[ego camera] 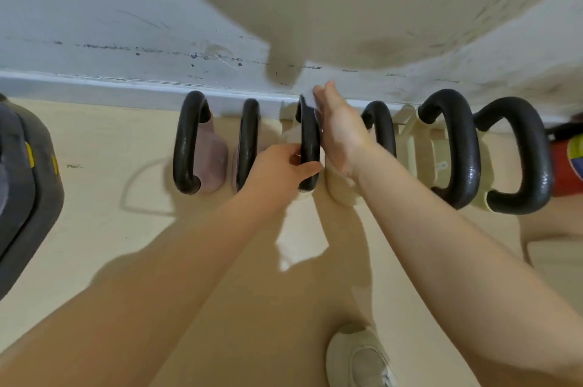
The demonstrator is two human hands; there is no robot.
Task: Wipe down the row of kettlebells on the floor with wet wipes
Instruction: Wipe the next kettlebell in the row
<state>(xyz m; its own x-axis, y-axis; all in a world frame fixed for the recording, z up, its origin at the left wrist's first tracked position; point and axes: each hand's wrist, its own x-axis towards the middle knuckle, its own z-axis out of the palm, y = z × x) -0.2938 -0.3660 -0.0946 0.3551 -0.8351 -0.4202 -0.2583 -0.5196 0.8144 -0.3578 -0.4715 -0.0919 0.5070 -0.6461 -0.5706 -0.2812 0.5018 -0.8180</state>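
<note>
**Inspector:** Black cast-iron handles mark six kettlebells in a row on the beige floor point(94, 140) against the white wall point(94, 39). Left hand point(280, 165) has its fingers closed round the third black looped handle point(309, 137); right hand point(340, 127) presses a white wet wipe point(310, 101) against its top, fingers extended.

**Clerk:** Progress?

**Inspector:** Roughly mid-row by position. Which bells are already clean cannot be told; no sheen difference is reliable.

**Clerk:** Obscured?

**Inspector:** Most of the wipe, the third bell's body, and the wipe packet.
</note>
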